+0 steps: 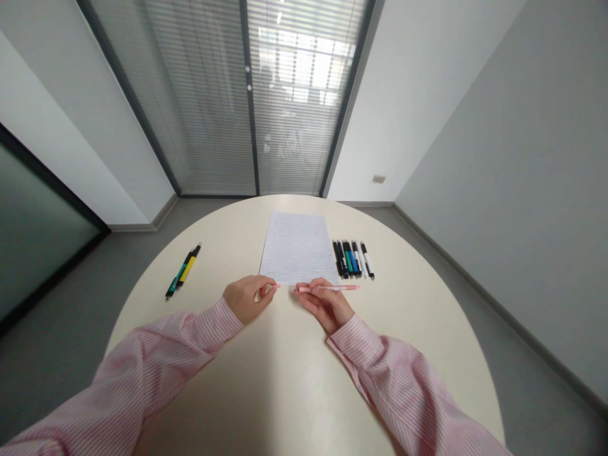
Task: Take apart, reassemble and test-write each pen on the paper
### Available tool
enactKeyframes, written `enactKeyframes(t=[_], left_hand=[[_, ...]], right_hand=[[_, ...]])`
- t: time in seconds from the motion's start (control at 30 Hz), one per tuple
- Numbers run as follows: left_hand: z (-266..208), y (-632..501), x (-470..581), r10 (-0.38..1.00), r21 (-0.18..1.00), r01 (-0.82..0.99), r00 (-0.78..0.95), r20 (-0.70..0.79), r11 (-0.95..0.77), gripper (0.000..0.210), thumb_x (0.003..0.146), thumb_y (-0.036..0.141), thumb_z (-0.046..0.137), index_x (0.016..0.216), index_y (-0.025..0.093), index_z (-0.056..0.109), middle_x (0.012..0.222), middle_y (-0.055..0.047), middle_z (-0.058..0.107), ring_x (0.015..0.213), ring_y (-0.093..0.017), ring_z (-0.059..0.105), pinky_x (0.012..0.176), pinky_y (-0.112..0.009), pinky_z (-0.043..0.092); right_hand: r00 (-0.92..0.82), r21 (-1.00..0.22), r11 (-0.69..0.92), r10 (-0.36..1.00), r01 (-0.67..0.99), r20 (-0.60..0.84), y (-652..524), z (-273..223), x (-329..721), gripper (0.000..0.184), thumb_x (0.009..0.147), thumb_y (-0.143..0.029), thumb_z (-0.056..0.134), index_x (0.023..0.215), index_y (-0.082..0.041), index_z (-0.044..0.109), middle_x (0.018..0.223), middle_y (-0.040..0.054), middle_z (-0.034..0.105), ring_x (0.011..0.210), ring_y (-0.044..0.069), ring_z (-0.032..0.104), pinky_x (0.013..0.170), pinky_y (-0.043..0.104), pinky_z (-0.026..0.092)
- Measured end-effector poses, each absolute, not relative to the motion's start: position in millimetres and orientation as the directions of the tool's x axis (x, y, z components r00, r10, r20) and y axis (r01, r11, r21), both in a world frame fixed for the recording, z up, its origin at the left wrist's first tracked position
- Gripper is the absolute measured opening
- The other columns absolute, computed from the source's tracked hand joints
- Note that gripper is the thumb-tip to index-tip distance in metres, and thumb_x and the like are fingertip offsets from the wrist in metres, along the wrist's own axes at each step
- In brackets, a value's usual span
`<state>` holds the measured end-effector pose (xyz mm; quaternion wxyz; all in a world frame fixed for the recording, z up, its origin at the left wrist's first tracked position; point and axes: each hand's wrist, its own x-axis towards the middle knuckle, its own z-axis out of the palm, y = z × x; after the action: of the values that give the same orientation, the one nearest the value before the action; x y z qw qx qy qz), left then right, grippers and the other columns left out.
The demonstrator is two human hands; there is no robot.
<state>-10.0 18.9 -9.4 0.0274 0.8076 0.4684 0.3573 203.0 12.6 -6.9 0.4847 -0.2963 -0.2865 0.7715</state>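
Pink pen (348, 287) lies nearly level across the fingers of the right hand (332, 309), which are closed on it. One end sits by the fingertips, on the side facing the other hand; the middle passes under the grip, and the far end sticks out to the right, beyond the knuckles and clear of the skin. The left hand (247, 300) has thumb and forefinger pinched together on a small pink piece (277, 286), whose tip pokes out toward the pen. Piece and pen are roughly in line, apart, with a short gap between them. What exactly the piece is, I cannot tell at this size.

Both hands are over the pale round counter (294, 386), just below the near edge of a lined sheet of paper (297, 248). Right of the sheet stands a row of pens (352, 261) laid side by side, mostly black, with green, blue and white among them; the pink pen's free end is just below that row. Well off to the left, a green pen (177, 280) and a yellow pen (189, 268) lie slanted next to each other. Pink striped sleeves (175, 348) cover both forearms.
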Motion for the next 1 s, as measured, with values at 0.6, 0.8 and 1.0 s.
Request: enactKeyframes(t=[0.6, 0.8, 1.0], left_hand=[[-14.6, 18.9, -13.6, 0.748, 0.138, 0.863, 0.33, 0.576, -0.487, 0.03, 0.083, 0.037, 0.053, 0.063, 0.02, 0.068, 0.051, 0.001, 0.064, 0.046, -0.01, 0.057, 0.044, -0.021, 0.031], [-0.6, 8.0, -3.7, 0.677, 0.362, 0.637, 0.358, 0.643, -0.681, 0.021, 0.08, 0.034, 0.059, 0.091, 0.017, 0.065, 0.057, 0.003, 0.063, 0.042, -0.005, 0.05, 0.045, -0.016, 0.039], [0.0, 4.1, -1.2, 0.674, 0.414, 0.567, 0.388, 0.629, -0.712, 0.014, 0.081, 0.027, 0.057, 0.088, 0.019, 0.065, 0.058, 0.004, 0.062, 0.042, -0.004, 0.047, 0.045, -0.014, 0.039]], right_hand=[[-0.36, -0.735, -0.379, 0.912, -0.562, -0.196, 14.3, -7.0, 202.7, 0.012, 0.067, -0.016, 0.07, 0.076, -0.016, 0.062, 0.089, 0.0073, 0.071, 0.086, 0.017, 0.067, 0.09, 0.035, 0.046], [-0.404, -0.772, -0.378, 0.898, -0.511, -0.173, 12.7, -4.0, 200.9, 0.016, 0.068, -0.02, 0.071, 0.082, -0.014, 0.064, 0.092, 0.0084, 0.071, 0.088, 0.017, 0.066, 0.086, 0.031, 0.05], [-0.458, -0.806, -0.385, 0.874, -0.45, -0.162, 10.7, -1.6, 200.3, 0.025, 0.07, -0.022, 0.071, 0.092, -0.012, 0.067, 0.092, 0.0093, 0.071, 0.088, 0.017, 0.066, 0.083, 0.025, 0.052]])
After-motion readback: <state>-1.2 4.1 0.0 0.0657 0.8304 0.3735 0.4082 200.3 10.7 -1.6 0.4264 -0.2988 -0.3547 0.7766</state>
